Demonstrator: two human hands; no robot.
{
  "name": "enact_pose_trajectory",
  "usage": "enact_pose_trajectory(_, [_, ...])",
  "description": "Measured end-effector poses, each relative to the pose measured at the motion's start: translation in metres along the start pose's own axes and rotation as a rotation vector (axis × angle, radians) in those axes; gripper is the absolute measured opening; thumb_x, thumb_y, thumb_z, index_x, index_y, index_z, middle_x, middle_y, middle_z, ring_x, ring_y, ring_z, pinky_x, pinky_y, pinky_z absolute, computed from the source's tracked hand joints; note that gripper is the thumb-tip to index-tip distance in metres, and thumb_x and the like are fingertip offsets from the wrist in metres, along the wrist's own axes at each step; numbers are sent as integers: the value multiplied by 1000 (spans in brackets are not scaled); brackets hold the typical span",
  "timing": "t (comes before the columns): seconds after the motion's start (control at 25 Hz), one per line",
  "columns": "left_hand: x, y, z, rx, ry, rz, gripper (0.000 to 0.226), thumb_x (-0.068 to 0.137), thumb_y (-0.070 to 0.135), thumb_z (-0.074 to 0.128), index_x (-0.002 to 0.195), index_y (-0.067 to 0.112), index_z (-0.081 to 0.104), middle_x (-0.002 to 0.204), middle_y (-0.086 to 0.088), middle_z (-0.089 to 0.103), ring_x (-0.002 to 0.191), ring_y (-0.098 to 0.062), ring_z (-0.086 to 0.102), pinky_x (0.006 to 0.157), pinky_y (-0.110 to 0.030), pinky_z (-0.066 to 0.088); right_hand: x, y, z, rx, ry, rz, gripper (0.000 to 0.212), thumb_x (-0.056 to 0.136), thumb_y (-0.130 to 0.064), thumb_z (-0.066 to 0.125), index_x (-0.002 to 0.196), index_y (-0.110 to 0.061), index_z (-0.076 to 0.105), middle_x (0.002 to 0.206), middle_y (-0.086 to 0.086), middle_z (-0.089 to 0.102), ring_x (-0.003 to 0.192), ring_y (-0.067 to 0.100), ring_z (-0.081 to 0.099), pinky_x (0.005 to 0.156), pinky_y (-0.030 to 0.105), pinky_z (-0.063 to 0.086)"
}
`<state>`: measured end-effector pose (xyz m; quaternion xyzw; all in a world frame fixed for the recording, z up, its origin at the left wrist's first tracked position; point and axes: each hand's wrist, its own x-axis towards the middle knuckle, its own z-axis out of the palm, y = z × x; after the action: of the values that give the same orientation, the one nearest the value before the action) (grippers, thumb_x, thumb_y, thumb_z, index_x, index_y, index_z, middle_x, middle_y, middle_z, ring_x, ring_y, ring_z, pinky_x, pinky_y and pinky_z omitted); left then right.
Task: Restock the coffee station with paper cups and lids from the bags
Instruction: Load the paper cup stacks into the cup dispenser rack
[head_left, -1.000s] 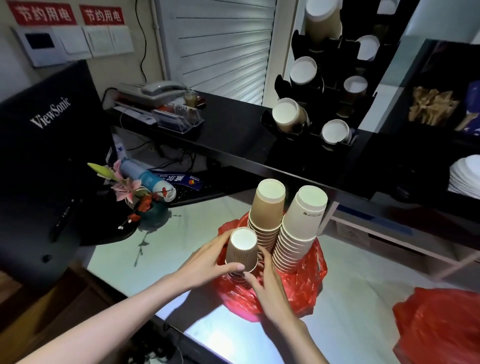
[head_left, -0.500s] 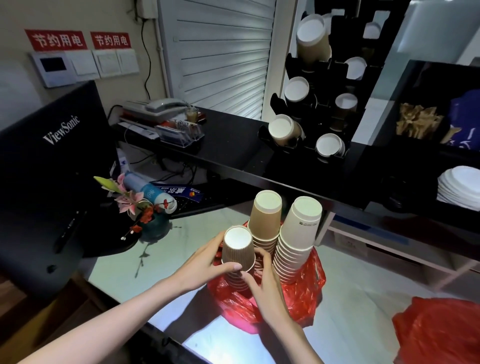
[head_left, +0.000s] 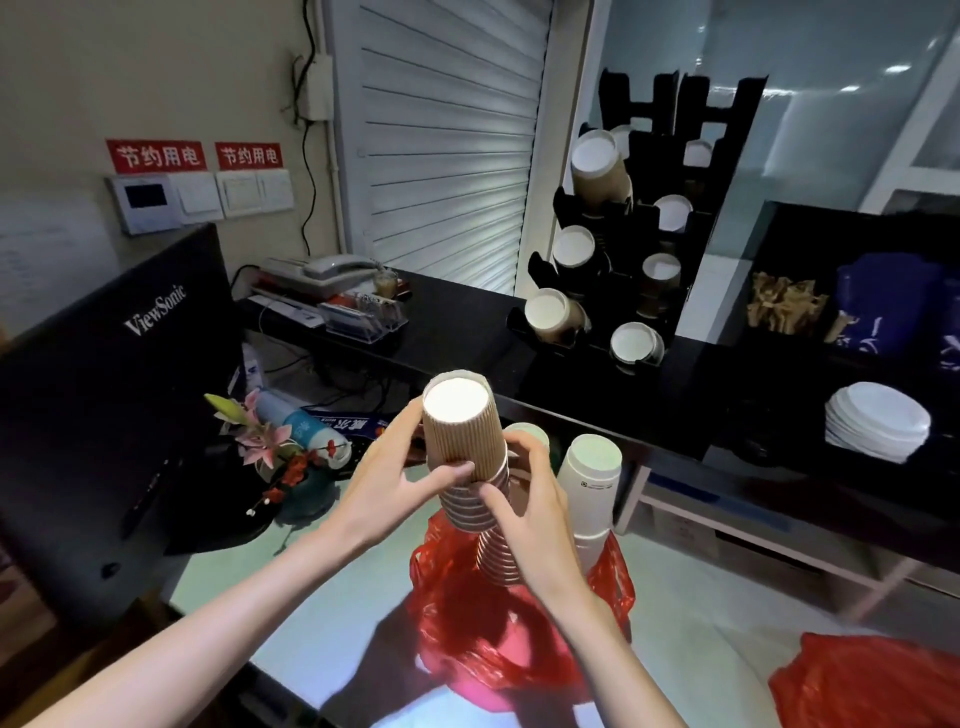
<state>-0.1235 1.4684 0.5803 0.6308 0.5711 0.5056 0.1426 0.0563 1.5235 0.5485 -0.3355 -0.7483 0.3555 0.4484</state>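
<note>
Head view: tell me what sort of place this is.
Probably an office reception desk with a self-serve coffee corner. A black cup dispenser rack holds paper cups on the dark counter, a ViewSonic monitor and desk phone sit alongside, and white lids are stacked on a shelf.

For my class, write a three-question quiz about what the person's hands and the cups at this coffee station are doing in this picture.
1. True or false: both hands hold the stack of brown ribbed paper cups.
2. What does the lower end of that stack reach down into?
A. the red plastic bag
B. the black cup rack
C. the pile of white plastic lids
3. Fill in: right of the brown stack stands a stack of ____ paper cups.

Key:
1. True: the left hand has its grip on the top cup, the right hand lower down.
2. A
3. white
</note>
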Motion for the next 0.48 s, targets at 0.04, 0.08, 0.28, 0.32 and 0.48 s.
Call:
enact_pose_trajectory(0.04, [6, 9, -2, -13, 25, 28, 71, 75, 61, 67, 136, 56, 31, 131, 46, 44, 122, 16, 45, 96, -6, 35, 6, -9, -4, -1, 8, -16, 52, 89, -16, 71, 129, -39, 46, 129, -13, 57, 119, 1, 54, 97, 13, 41])
enact_pose_trajectory(0.08, [12, 16, -5, -29, 45, 57, 69, 76, 57, 67, 135, 57, 31, 129, 47, 45, 120, 16, 46, 95, -5, 37, 13, -16, -8, -5, 16, -35, 52, 89, -15, 71, 129, -39, 47, 129, -15, 57, 120, -1, 53, 95, 11, 40])
enact_pose_trajectory(0.28, [51, 51, -16, -98, 101, 189, 68, 76, 63, 70, 134, 62, 34, 136, 26, 53, 126, -5, 53, 101, -32, 49, 48, -48, -33, -16, 87, -179, 56, 88, -6, 72, 132, -32, 48, 129, -20, 57, 125, 5, 53, 101, 16, 42])
enact_pose_trajectory(0.32, [60, 58, -17, -114, 98, 212, 67, 76, 64, 70, 134, 61, 35, 135, 21, 55, 124, -7, 55, 98, -34, 52, 56, -53, -38, -19, 105, -202, 56, 87, -6, 73, 132, -31, 48, 129, -20, 57, 126, 6, 54, 101, 16, 42])
enact_pose_trajectory(0.48, [91, 79, -16, -186, 76, 291, 64, 77, 56, 72, 131, 59, 39, 130, 19, 58, 118, -4, 59, 89, -22, 55, 81, -63, -58, -27, 141, -253, 55, 89, -9, 73, 133, -29, 48, 131, -16, 58, 125, 8, 55, 103, 24, 47])
